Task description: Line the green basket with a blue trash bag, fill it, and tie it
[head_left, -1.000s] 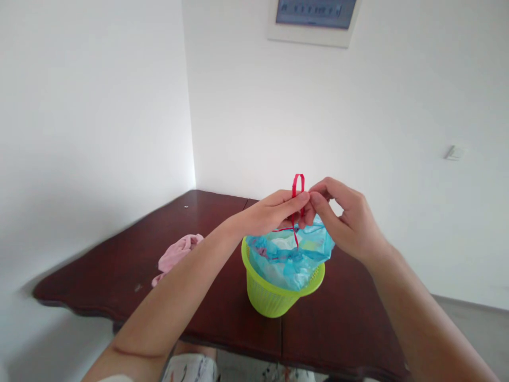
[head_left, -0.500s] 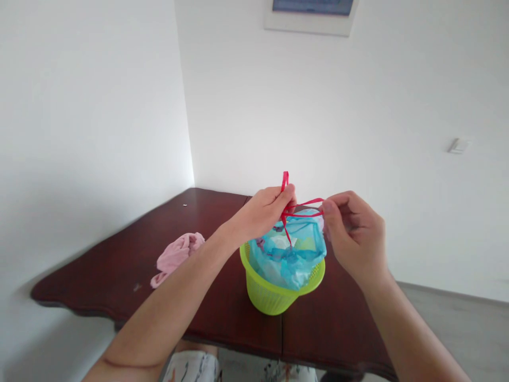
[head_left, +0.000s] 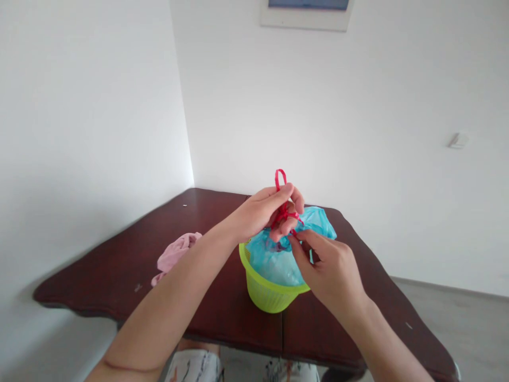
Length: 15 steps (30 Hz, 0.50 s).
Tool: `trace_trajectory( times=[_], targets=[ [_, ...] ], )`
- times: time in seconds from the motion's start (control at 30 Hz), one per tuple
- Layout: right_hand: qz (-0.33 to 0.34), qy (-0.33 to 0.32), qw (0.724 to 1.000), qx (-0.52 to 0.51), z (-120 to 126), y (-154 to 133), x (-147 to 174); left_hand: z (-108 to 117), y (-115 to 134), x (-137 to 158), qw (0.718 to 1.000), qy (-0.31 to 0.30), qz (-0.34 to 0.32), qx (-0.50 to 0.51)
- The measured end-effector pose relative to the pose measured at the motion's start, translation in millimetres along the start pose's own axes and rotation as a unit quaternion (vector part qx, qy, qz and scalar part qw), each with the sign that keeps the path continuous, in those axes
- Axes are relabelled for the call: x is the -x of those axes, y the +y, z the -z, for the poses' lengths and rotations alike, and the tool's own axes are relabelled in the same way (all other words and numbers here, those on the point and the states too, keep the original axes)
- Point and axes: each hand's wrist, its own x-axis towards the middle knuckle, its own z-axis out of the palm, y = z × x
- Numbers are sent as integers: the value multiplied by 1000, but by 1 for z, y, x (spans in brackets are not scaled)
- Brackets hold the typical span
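Observation:
A lime-green plastic basket (head_left: 268, 297) stands on the dark wooden table, with a translucent blue plastic bag (head_left: 278, 268) inside it. Part of the bag spreads over the basket's far right side. Above the bag, my left hand (head_left: 274, 209) is closed on a red drawstring (head_left: 280, 178); a loop of it sticks up past the thumb, and more is bunched at the fingers. Lower and to the right, my right hand (head_left: 328, 260) pinches the same drawstring close to the left fingertips. Both hands partly cover the bag and the basket's rim.
A crumpled pink cloth (head_left: 178, 252) lies on the table (head_left: 210, 212) to the left, partly behind my left forearm. White walls meet behind the table. A switch (head_left: 458, 140) is on the wall at right, and a framed picture (head_left: 306, 18) hangs above.
My right hand has moved left and down, close to my left hand. The drawstring stretched between them has drawn together into a bunch. My left hand has stayed nearly in place.

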Motion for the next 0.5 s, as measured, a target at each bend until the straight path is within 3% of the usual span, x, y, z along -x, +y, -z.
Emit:
trace_trajectory(
  times=[0.07, 0.1, 0.17, 0.23, 0.3, 0.37, 0.5],
  targets=[
    [47, 68, 997, -2, 8, 1, -2, -7, 9, 10, 989, 23, -52, -135],
    [57, 98, 993, -25, 13, 0, -3, -10, 13, 14, 970, 32, -91, -222],
    [42, 105, 989, -96, 21, 0, -8, -13, 22, 21, 898, 23, -180, -400],
    [-15, 40, 983, -180, 24, 2, -14, -12, 28, 24, 804, 0, -265, -532],
    [-72, -28, 963, -258, 20, 6, -20, -9, 31, 23, 741, 0, -319, -591],
    [-117, -57, 938, -321, 13, 11, -24, -7, 30, 22, 743, 9, -340, -576],
    [-160, -80, 890, -419, 1, 16, -30, -10, 13, 21, 848, 11, -307, -431]
  ],
)
